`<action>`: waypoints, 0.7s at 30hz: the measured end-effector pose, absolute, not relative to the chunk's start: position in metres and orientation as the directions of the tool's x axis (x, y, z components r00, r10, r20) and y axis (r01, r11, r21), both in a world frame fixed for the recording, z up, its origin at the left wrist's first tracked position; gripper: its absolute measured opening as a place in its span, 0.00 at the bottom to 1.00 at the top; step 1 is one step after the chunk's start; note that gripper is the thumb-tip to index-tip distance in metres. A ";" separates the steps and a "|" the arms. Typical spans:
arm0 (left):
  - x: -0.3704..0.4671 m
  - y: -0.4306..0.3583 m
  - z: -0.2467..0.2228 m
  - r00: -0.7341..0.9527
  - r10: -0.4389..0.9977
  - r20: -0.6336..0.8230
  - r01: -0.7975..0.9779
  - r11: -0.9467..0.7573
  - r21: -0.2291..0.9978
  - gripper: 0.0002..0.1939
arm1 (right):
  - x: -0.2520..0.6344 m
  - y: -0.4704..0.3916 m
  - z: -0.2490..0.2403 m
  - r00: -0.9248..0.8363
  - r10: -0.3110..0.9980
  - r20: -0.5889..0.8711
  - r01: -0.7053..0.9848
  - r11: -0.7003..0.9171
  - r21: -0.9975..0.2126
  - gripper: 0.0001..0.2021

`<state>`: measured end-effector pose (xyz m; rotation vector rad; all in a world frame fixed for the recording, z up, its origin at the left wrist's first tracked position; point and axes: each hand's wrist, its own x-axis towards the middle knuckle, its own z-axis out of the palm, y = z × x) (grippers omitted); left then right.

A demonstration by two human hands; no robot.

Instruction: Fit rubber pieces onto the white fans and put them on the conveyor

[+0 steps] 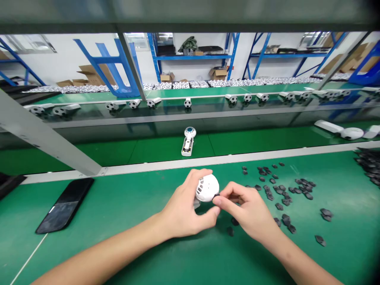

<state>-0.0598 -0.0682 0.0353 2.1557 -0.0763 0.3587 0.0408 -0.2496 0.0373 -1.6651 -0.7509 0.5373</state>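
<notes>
A white ball is sitting in the left hand, which is gripping it from the left. The right hand is pinching a small black piece at the ball's lower right edge. Loose pieces are lying around the right hand on the bench; a phone is resting well left of the left hand, and a white device is lying beyond both hands.

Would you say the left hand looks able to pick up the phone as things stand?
Probably not: the left hand is holding the white part, though nothing seems to block the phone.
</notes>
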 end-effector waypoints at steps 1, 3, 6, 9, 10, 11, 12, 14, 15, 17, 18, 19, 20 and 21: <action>-0.060 -0.069 0.035 0.956 0.072 0.284 -0.192 -0.575 0.795 0.41 | 0.040 -0.249 0.037 0.699 0.712 0.061 0.222 -0.134 -0.966 0.12; -0.060 -0.069 0.033 0.956 0.083 0.280 -0.183 -0.577 0.796 0.44 | 0.039 -0.248 0.038 0.721 0.687 0.097 0.278 -0.157 -0.948 0.14; -0.059 -0.069 0.031 0.956 0.113 0.271 -0.158 -0.581 0.798 0.41 | 0.037 -0.246 0.037 0.736 0.663 0.140 0.327 -0.166 -0.930 0.14; -0.059 -0.066 0.030 0.965 0.094 0.244 -0.150 -0.566 0.811 0.39 | 0.036 -0.246 0.034 0.730 0.665 0.159 0.357 -0.173 -0.918 0.15; -0.058 -0.065 0.030 0.968 0.086 0.236 -0.149 -0.561 0.814 0.39 | 0.035 -0.246 0.032 0.728 0.665 0.166 0.370 -0.177 -0.912 0.15; -0.058 -0.064 0.030 0.970 0.081 0.231 -0.147 -0.560 0.815 0.39 | 0.035 -0.246 0.031 0.724 0.667 0.175 0.384 -0.179 -0.906 0.16; -0.057 -0.063 0.031 0.971 0.078 0.225 -0.144 -0.559 0.817 0.40 | 0.035 -0.246 0.030 0.717 0.672 0.184 0.399 -0.180 -0.899 0.16; -0.054 -0.061 0.035 0.977 0.069 0.201 -0.131 -0.546 0.827 0.41 | 0.037 -0.248 0.030 0.686 0.702 0.194 0.433 -0.179 -0.883 0.16; -0.052 -0.060 0.037 0.982 0.059 0.177 -0.119 -0.533 0.838 0.43 | 0.040 -0.249 0.032 0.658 0.728 0.193 0.454 -0.179 -0.873 0.16; -0.049 -0.058 0.042 0.993 0.031 0.111 -0.081 -0.498 0.864 0.43 | 0.047 -0.255 0.039 0.557 0.815 0.159 0.512 -0.187 -0.838 0.17; -0.048 -0.057 0.045 0.996 0.019 0.083 -0.064 -0.485 0.872 0.40 | 0.053 -0.260 0.043 0.489 0.864 0.118 0.546 -0.198 -0.814 0.18; -0.047 -0.057 0.048 0.998 0.010 0.066 -0.053 -0.479 0.876 0.36 | 0.058 -0.265 0.047 0.418 0.907 0.054 0.578 -0.219 -0.786 0.18; -0.047 -0.056 0.050 0.998 0.003 0.058 -0.049 -0.480 0.876 0.32 | 0.063 -0.270 0.051 0.354 0.935 -0.032 0.604 -0.255 -0.755 0.18; -0.048 -0.055 0.052 0.998 -0.003 0.057 -0.051 -0.484 0.874 0.29 | 0.068 -0.275 0.053 0.306 0.943 -0.130 0.623 -0.302 -0.722 0.15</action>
